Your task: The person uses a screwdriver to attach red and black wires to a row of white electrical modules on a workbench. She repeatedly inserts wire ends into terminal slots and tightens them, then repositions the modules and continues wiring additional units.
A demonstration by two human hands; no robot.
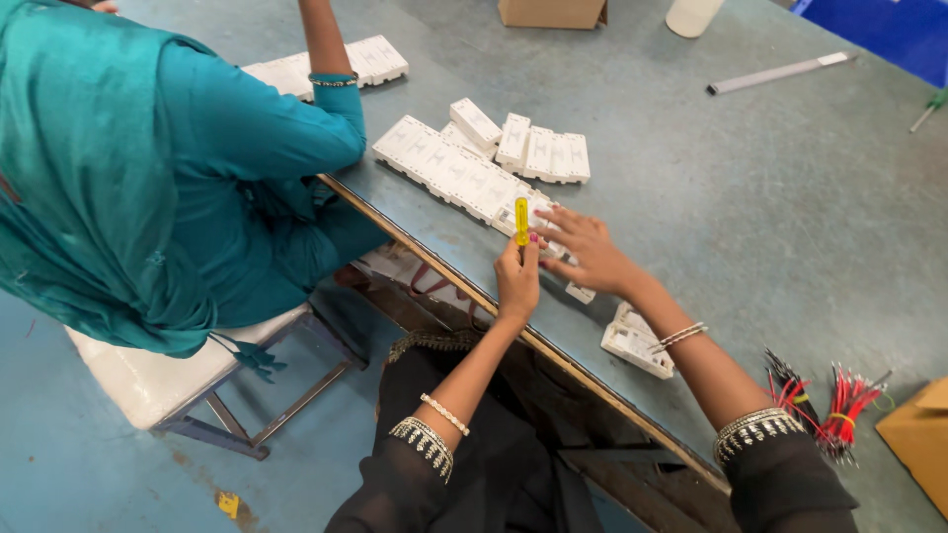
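Observation:
My left hand (517, 278) grips a small yellow-handled screwdriver (521, 221), held upright at the near end of a row of white switch modules (449, 168). My right hand (590, 252) rests flat with its fingers spread over the last white module of that row, right beside the screwdriver. Both hands work at the near edge of the grey-blue table (750, 197). The module under my right hand is mostly hidden.
More white modules (543, 153) lie behind the row, one (637, 341) by my right forearm. Red and black wire bundles (825, 400) and a cardboard box (918, 434) sit at right. A seated person in teal (148, 168) reaches onto the table at left.

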